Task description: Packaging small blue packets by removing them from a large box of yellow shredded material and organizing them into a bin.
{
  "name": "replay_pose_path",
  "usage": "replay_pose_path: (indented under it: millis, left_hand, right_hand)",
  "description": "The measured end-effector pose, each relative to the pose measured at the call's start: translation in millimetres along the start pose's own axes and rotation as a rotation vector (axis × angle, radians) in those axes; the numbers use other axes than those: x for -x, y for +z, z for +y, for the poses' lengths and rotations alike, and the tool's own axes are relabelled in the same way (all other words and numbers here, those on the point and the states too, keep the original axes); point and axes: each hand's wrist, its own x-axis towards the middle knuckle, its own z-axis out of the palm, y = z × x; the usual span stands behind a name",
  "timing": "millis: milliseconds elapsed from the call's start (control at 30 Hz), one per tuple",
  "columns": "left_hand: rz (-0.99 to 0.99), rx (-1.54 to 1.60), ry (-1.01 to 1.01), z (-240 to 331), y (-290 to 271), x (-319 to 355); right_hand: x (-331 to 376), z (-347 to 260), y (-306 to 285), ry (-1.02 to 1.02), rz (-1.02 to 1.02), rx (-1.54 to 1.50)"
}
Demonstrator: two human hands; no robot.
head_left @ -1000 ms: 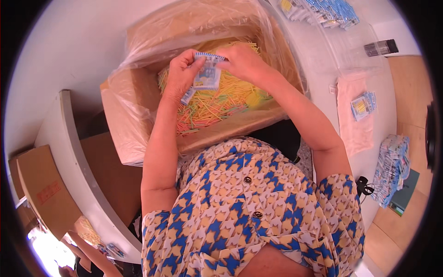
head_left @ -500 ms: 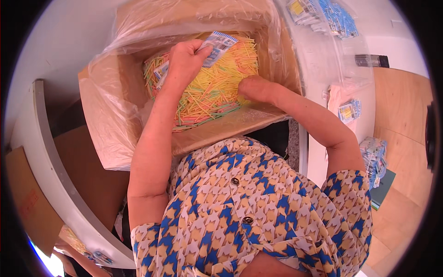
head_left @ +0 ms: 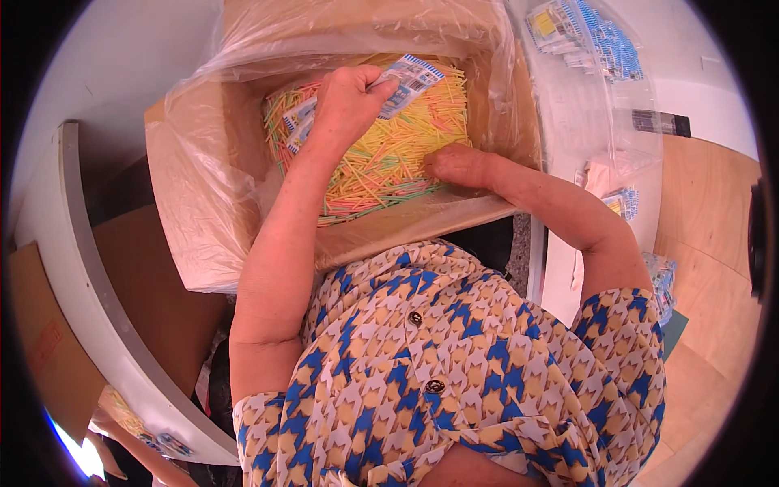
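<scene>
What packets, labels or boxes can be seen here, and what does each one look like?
Small flat packet: held in the left hand, blue and white.
Second packet: under that hand on the sticks, blue, white and yellow.
Cardboard box: in front of the person, brown, lined with clear plastic, full of yellow, pink and green sticks.
Heap of packets: top right on the white table, blue and yellow.
Right hand: dug into the sticks.

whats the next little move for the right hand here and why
Probably close the right hand on a small bunch of the thin coloured sticks. It is dug into the pile in the lined cardboard box, while the left hand holds small printed packets above it.
</scene>
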Motion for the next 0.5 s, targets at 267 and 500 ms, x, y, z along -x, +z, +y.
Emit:
replay_pose_path:
  millis: [267,500]
  left_hand:
    - [-0.048,0.038,-0.014,-4,2,0]
    - [-0.378,0.117,-0.254,21,-16,7]
  right_hand:
    - [0,10,5,0.033,-0.038,-0.138]
    - [19,7,-35,0.215,0.161,-0.090]
